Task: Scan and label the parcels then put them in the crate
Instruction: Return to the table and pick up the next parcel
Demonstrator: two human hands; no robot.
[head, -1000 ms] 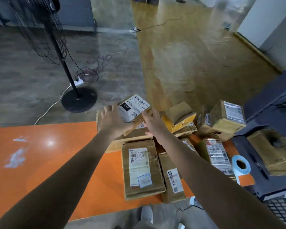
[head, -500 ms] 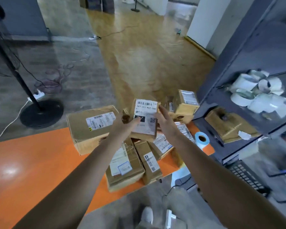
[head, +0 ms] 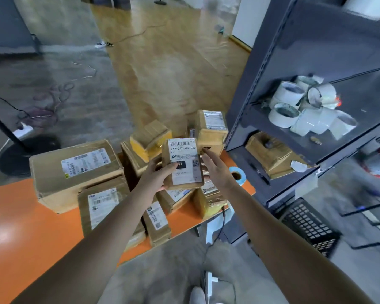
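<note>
Table (head: pixel 20 216): we see its orange top beneath and left of the held parcel (head: pixel 182 163), near edge slanting toward us.
Large box (head: pixel 75 170): left of the held parcel, lying flat, label up.
Left hand (head: pixel 158 175): our fingers curl under the held parcel's left side, thumb on its face, lifting it clear of the pile (head: pixel 158 218).
Held parcel: small, brown, above the pile, printed label facing us, probably for scanning.
Right hand (head: pixel 216 170): at the held parcel's right edge, fingers straight and loose, gripping nothing; contact we cannot tell.
Label roll (head: pixel 237 175): just right of the held parcel, at the table corner, within reach for labelling.
Shelving (head: pixel 261 69): right of the held parcel, a close upright edge to avoid.
Crate (head: pixel 309 229): black, low, right of the held parcel; we judge the gap between table corner and shelving tight.
</note>
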